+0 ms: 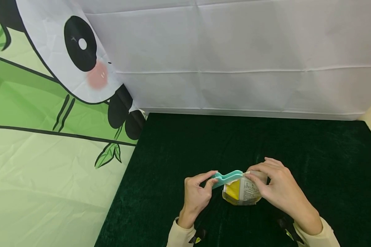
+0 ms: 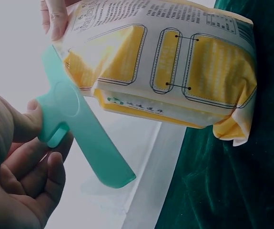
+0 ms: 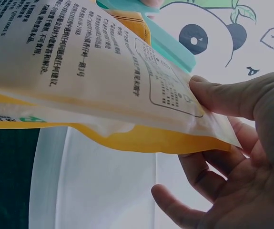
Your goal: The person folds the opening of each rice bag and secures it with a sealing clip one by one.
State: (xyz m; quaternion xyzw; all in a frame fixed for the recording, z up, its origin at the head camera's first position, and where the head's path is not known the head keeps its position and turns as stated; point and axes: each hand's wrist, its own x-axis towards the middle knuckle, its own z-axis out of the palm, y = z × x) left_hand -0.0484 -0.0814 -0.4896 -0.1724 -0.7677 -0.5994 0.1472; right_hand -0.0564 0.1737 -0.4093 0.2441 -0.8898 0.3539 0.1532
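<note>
A yellow and white printed food bag (image 1: 247,190) stands on the dark green cloth, its top edge folded flat. My right hand (image 1: 276,183) pinches that top edge at one corner, thumb on the printed face and fingers behind, as the right wrist view shows. In my left hand (image 1: 199,192) is a turquoise bag clip (image 2: 75,114), pinched by its handle end between thumb and fingers. The clip's long jaws reach across the bag's upper corner in the head view, with their tips close to my right fingertips.
Dark green cloth (image 1: 179,147) covers the table around the bag. A white sheet (image 1: 235,51) hangs along the back edge. On the left is a light green panda-print backdrop (image 1: 49,178).
</note>
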